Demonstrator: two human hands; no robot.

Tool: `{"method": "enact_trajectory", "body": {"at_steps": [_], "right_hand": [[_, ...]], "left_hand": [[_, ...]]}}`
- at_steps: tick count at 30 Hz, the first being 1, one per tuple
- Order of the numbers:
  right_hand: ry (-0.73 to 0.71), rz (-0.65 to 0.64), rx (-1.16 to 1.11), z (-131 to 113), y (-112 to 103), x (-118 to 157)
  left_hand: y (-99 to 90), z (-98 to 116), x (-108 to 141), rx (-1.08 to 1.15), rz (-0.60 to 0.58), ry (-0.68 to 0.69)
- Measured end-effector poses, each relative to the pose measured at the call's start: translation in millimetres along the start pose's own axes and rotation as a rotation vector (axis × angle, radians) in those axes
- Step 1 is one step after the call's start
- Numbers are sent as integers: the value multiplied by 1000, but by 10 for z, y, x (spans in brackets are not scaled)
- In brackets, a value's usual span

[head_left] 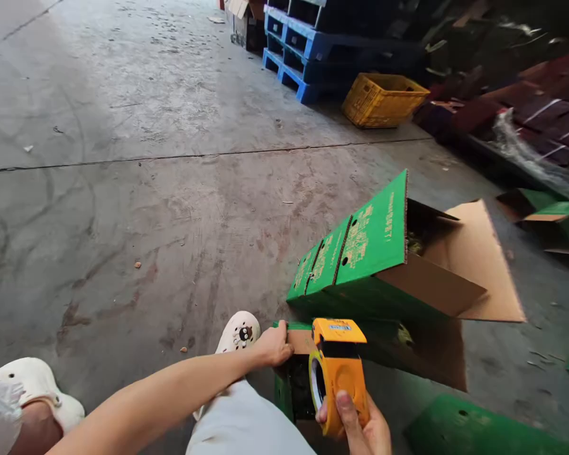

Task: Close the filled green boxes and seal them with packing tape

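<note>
My left hand (272,345) is closed on the edge of a brown and green cardboard box flap (302,341), close beside my white shoe. In my right hand (370,426) is a yellow tape dispenser (348,376) with a roll of tape in it, held up over the box. Its bulk hides much of that box, whose dark inside shows only in part. Just beyond stands a green cardboard box (355,253) with printed text and its flaps standing open. What lies inside it is mostly in shadow.
A yellow plastic crate (384,101) sits beside stacked blue pallets (298,50) at the back. More green cardboard (483,426) lies at the lower right, with another open green box (562,221) at the right edge. Dark red stacked goods (526,101) fill the far right.
</note>
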State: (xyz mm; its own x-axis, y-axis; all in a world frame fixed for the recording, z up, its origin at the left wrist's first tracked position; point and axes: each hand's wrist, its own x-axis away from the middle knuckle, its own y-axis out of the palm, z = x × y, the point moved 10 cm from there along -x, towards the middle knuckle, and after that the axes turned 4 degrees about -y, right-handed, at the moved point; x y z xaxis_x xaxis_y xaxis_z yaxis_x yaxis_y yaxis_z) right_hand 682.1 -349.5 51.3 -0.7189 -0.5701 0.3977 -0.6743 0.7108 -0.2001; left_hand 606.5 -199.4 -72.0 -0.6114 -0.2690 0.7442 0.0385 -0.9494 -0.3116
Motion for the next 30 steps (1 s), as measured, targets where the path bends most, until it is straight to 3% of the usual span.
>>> {"method": "enact_trajectory", "body": {"at_steps": [4,8,11,14,16,19,23,27,30], "right_hand": [[-114,-156,0,-305,381,-193],[-219,-309,13,-872,936,-290],[-305,-391,9,-1338,1372,-286],[-370,-505,47,-1711,1840,-213],[-411,-603,102,-1925,2181,-131],[-479,-783,218,-2229,2768,59],[-460,-1042,416,-2412,3698,442],[-224,-1165,449,-2139,4573,795],[-191,-1027,549,-1853,4980,763]], "left_hand": [[-389,-475,379,306,173,28],[-775,-961,801,787,298,-21],[-1130,-1304,1171,1014,445,-5],[-1525,-1853,1639,1111,698,3],[-1675,-2333,1938,1170,836,-24],[-1655,-3148,2285,1324,990,-128],[-1341,-4066,2551,1548,1140,-321],[-1236,-4504,2630,1545,1117,-392],[-1352,-4682,2759,1238,1116,-481]]}}
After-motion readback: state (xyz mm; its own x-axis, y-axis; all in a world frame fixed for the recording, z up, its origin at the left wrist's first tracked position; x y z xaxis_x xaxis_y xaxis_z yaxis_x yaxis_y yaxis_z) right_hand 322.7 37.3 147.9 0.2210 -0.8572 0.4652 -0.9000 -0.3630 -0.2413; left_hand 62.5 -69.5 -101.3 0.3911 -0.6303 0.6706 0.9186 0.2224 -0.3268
